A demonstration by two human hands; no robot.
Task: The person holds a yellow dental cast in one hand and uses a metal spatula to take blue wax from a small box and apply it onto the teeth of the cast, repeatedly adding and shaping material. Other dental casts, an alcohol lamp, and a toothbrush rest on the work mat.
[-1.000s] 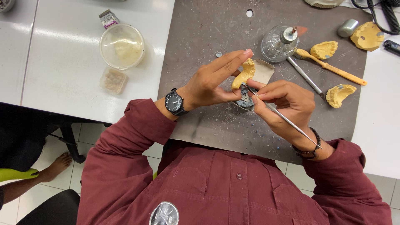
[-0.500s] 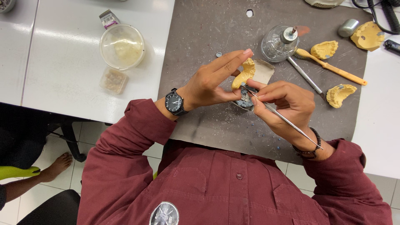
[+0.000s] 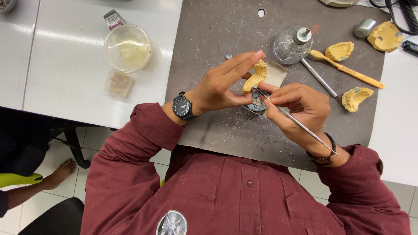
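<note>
My left hand (image 3: pixel 222 85) pinches a yellow plaster dental cast (image 3: pixel 256 76) between thumb and fingers, above the dark grey work mat (image 3: pixel 209 39). My right hand (image 3: pixel 300 109) grips a thin metal carving instrument (image 3: pixel 296 122) like a pen, its tip touching the cast's lower edge. Just beneath the cast lies a small metal dish (image 3: pixel 254 104) with bluish material, partly hidden by my fingers. A black wristwatch (image 3: pixel 182 106) is on my left wrist and a bead bracelet (image 3: pixel 324 154) on my right.
On the mat stand a glass spirit burner (image 3: pixel 292 43), a yellow-handled brush (image 3: pixel 348 69), a metal tool (image 3: pixel 320 80) and further yellow casts (image 3: pixel 356 98) (image 3: pixel 339 51) (image 3: pixel 385 37). A round lidded container (image 3: pixel 127 48) and a small box (image 3: pixel 118 83) sit on the white table. Another person's bare foot (image 3: pixel 61 172) shows lower left.
</note>
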